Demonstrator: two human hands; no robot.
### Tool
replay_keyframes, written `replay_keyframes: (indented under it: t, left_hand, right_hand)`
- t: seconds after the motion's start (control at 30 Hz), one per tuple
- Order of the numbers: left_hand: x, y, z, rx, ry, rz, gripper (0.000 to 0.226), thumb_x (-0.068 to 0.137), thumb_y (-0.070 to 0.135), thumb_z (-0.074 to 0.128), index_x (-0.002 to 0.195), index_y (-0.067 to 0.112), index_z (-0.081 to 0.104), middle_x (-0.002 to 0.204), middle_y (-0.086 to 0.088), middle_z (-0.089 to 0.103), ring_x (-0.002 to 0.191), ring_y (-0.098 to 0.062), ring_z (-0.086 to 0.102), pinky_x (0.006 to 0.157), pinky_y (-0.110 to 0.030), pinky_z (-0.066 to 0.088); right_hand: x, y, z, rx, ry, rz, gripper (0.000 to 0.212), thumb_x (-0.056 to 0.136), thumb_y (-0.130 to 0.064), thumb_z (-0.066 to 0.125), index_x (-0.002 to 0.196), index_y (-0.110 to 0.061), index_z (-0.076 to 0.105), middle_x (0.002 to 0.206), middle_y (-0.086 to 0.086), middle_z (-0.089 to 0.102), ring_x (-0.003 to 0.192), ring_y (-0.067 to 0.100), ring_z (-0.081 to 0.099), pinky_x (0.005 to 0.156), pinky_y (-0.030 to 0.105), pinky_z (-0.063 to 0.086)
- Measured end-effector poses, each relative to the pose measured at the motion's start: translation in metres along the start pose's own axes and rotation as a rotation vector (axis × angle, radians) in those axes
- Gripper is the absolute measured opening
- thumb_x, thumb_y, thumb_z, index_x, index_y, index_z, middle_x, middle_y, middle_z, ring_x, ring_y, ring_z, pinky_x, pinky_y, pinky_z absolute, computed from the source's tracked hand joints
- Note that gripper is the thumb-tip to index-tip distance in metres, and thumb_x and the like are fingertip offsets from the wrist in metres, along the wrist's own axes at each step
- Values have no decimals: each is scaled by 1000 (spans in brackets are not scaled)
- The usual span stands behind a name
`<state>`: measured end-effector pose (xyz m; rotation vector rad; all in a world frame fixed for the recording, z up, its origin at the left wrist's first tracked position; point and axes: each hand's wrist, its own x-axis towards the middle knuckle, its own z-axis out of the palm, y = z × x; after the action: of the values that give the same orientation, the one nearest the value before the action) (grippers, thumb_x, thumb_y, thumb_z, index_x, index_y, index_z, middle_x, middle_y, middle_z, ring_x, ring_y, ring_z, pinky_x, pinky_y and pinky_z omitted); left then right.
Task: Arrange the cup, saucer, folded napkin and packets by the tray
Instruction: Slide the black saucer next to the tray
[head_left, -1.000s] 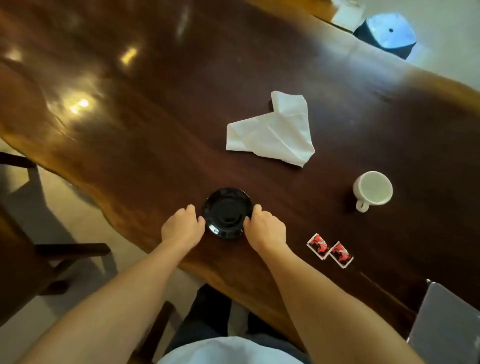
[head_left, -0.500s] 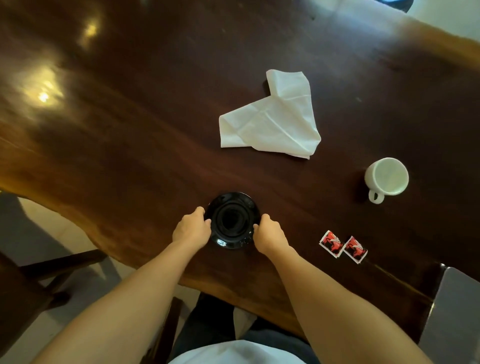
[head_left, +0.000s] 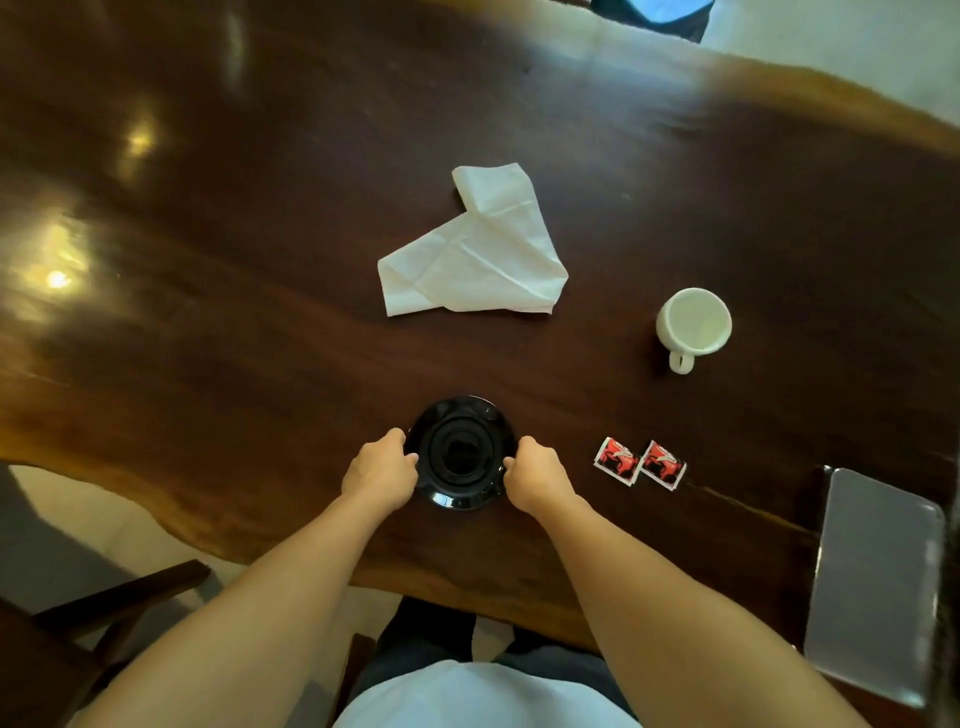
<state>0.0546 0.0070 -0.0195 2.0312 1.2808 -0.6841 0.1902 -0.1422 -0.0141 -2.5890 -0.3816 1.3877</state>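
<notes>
Black saucer (head_left: 460, 453), white cup (head_left: 693, 325) and napkin (head_left: 475, 254), red packets (head_left: 640, 463)

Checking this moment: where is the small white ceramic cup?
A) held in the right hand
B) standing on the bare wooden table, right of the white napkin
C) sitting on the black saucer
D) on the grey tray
B: the small white ceramic cup stands on the dark wooden table, apart from the round black saucer, which the left hand and right hand hold by its rim.
</notes>
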Motion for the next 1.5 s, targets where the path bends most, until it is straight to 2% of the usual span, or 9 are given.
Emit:
replay_keyframes:
  t: [0.1, 0.3, 0.5, 0.63, 0.77, 1.03, 1.2, 1.33, 1.5]
  left_hand:
    - [-11, 25, 3, 26, 2, 40, 21, 103, 30, 50, 119, 18, 53, 105, -8, 64, 89, -27, 63, 70, -41, 56]
    - [-41, 80, 39, 106, 38, 124, 11, 101, 31, 53, 104, 20, 52, 91, -2, 60, 74, -19, 58, 55, -33, 42]
    - [-80, 144, 100, 97, -26, 208, 10, 101, 31, 54, 99, 22, 52, 93, -5, 65, 81, -26, 68, 75, -46, 61]
    - [-102, 184, 139, 110, -53, 260, 9, 100, 31, 56, 93, 26, 53, 89, -2, 66, 79, -22, 68, 74, -46, 62]
    - [-120, 217, 165, 146, -83, 323, 9, 100, 30, 55, 104, 23, 57, 93, -2, 66, 83, -23, 68, 74, -43, 60]
    - [-122, 238, 186, 261, -159, 370, 20, 100, 30, 56, 117, 19, 57, 99, -1, 64, 83, -16, 62, 62, -30, 50]
    - [-115, 245, 190, 310, -193, 376, 20, 101, 30, 54, 117, 18, 56, 107, -7, 67, 92, -24, 67, 83, -44, 59]
    - [-113, 253, 199, 268, -236, 368, 22, 102, 29, 53, 120, 18, 54, 107, -8, 67, 91, -26, 69, 83, -46, 60]
    - [-114, 262, 212, 232, -287, 351, 19, 102, 28, 53, 117, 17, 53, 101, -9, 68, 85, -25, 71, 80, -45, 62]
  right_hand:
    - [-11, 26, -11, 30, 36, 8, 22, 102, -27, 51, 118, -11, 52, 107, 10, 59, 92, 25, 60, 75, 38, 51]
    - [-27, 98, -34, 110, 90, 17, 19, 102, -23, 52, 116, -11, 53, 117, 13, 62, 100, 30, 61, 84, 42, 53]
    - [-49, 191, -61, 191, 154, 120, 20, 100, -23, 57, 118, -15, 54, 110, 9, 62, 84, 22, 57, 69, 35, 48]
    - [-61, 249, -74, 245, 187, 171, 22, 98, -22, 58, 120, -16, 55, 112, 8, 63, 93, 24, 62, 79, 38, 56]
    - [-74, 293, -82, 278, 231, 219, 23, 99, -22, 57, 120, -15, 55, 114, 8, 63, 97, 26, 62, 83, 41, 56]
    - [-82, 321, -77, 310, 255, 293, 22, 100, -25, 56, 120, -17, 55, 109, 5, 63, 93, 22, 63, 83, 41, 58]
    - [-82, 326, -76, 312, 262, 306, 19, 100, -25, 56, 117, -17, 55, 94, -1, 55, 86, 18, 59, 73, 35, 53]
    - [-82, 337, -80, 327, 273, 324, 21, 101, -24, 56, 120, -14, 55, 100, 2, 54, 88, 19, 56, 72, 34, 49]
    - [-80, 352, -81, 338, 273, 338, 25, 103, -24, 52, 124, -9, 55, 121, 11, 59, 96, 23, 56, 78, 35, 48]
